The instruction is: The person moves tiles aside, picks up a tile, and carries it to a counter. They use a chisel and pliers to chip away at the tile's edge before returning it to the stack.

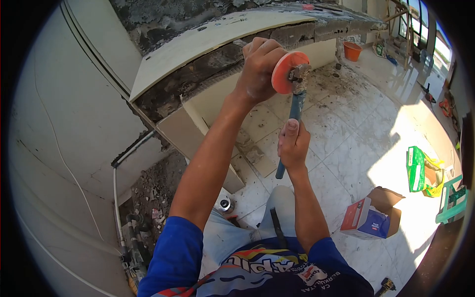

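Note:
My left hand (261, 69) is wrapped around the grip of a chisel with a round orange hand guard (281, 79), raised at the rough front edge of a tiled counter slab (217, 34). The chisel's shaft is mostly hidden by my fingers. In my right hand (295, 142) is a hammer (298, 105), held by its blue-grey handle with the thumb along it. The worn, dusty hammer head overlaps the struck end of the chisel beside the guard.
Broken mortar lies on the floor under the slab. A pale panel (185, 131) stands below it. Right of my legs are an open cardboard box (363, 218), a green-and-yellow bag (418, 171) and a green stool (451, 203). An orange bucket (352, 51) stands farther back. Pipes (133, 237) run at lower left.

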`<action>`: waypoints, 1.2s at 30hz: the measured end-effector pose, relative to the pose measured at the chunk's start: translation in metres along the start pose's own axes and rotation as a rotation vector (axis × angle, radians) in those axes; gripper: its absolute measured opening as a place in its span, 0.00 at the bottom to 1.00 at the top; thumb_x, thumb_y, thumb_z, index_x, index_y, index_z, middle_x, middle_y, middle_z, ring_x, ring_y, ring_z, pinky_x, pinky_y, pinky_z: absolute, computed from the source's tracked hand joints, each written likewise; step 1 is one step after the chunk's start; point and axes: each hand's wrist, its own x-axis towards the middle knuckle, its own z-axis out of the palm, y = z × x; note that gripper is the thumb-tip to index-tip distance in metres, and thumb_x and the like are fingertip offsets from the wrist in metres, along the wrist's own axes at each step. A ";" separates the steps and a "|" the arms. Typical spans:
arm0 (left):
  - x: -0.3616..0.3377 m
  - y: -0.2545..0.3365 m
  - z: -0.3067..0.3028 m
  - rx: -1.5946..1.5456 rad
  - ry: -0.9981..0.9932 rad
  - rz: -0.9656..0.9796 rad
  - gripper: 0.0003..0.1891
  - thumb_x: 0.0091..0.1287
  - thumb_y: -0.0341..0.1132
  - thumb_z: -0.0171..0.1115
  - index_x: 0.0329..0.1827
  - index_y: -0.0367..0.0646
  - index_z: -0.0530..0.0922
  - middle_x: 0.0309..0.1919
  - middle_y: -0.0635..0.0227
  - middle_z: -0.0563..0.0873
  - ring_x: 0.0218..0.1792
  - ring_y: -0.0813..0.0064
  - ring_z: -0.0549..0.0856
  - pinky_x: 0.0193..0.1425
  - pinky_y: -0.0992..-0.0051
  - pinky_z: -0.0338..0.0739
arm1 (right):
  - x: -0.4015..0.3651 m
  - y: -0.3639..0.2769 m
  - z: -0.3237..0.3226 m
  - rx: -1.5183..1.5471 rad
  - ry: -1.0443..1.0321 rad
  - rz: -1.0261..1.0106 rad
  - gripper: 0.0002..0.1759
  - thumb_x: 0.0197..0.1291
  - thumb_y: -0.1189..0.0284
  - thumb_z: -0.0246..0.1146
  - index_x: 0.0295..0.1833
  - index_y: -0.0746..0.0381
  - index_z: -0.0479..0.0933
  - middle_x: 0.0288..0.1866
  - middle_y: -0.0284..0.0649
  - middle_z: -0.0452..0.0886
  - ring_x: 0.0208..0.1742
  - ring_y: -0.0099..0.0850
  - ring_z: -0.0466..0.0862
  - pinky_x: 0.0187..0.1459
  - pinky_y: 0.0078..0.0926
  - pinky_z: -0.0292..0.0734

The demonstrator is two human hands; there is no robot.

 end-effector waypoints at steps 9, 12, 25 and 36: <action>0.002 -0.004 -0.004 0.050 -0.015 0.055 0.17 0.44 0.36 0.77 0.38 0.47 0.84 0.36 0.70 0.81 0.40 0.67 0.75 0.46 0.67 0.65 | 0.001 -0.005 -0.003 0.044 -0.022 0.021 0.31 0.75 0.43 0.46 0.30 0.61 0.65 0.19 0.35 0.69 0.13 0.21 0.69 0.15 0.20 0.65; 0.001 -0.002 -0.002 0.069 -0.013 0.030 0.16 0.45 0.35 0.76 0.38 0.48 0.84 0.36 0.70 0.81 0.40 0.66 0.75 0.46 0.67 0.65 | -0.011 -0.019 -0.014 0.179 -0.009 0.103 0.32 0.74 0.41 0.45 0.32 0.61 0.65 0.19 0.36 0.69 0.13 0.21 0.68 0.15 0.21 0.66; -0.003 0.004 -0.031 -0.212 0.076 -0.059 0.13 0.47 0.33 0.73 0.36 0.44 0.82 0.35 0.67 0.81 0.40 0.63 0.77 0.49 0.65 0.69 | -0.037 -0.041 -0.024 0.438 0.253 0.170 0.35 0.71 0.35 0.43 0.35 0.60 0.64 0.21 0.36 0.67 0.12 0.22 0.66 0.14 0.22 0.66; -0.044 -0.004 -0.009 0.070 -0.065 0.173 0.10 0.55 0.39 0.67 0.27 0.50 0.73 0.33 0.72 0.75 0.45 0.65 0.75 0.58 0.62 0.67 | -0.049 -0.044 -0.019 0.456 0.268 0.178 0.35 0.71 0.35 0.40 0.36 0.59 0.63 0.21 0.36 0.66 0.10 0.23 0.65 0.11 0.21 0.66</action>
